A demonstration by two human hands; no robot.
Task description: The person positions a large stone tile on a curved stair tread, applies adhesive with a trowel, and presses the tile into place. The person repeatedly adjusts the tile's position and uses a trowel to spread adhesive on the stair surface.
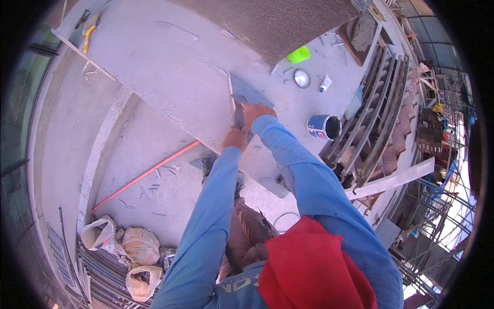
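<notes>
At the edge of a large pale stone slab (170, 77), both hands meet on a small grey tile piece (247, 92) and the dark tool (239, 117) set against it. The right hand (257, 113) lies over the near end of the tile piece, its fingers (252, 108) curled down around the dark tool, so the grey piece shows just beyond the knuckles, further from the body. The left hand (235, 139) sits just below and beside the right, nearer the body, closed into a fist low on the same tool; its fingertips are hidden, so how tightly they close cannot be told. The tile piece stands on or against the slab's right-hand edge, with a thin pale strip (231, 92) running along its left side. Both blue sleeves (303, 175) run up from the lower edge, and a red cloth (314, 273) hangs at the chest. Off to the right on the concrete floor (144, 149) stand a blue and white paint can (323, 126), a round metal lid (301, 78), a small white tube (325, 84) and a bright green container (299, 54), all well apart from the hands. A long red rod (146, 176) lies slantwise on the floor to the left, and crumpled sacks (128, 247) sit at lower left. Grey metal channels (378, 113) are stacked on the right.
</notes>
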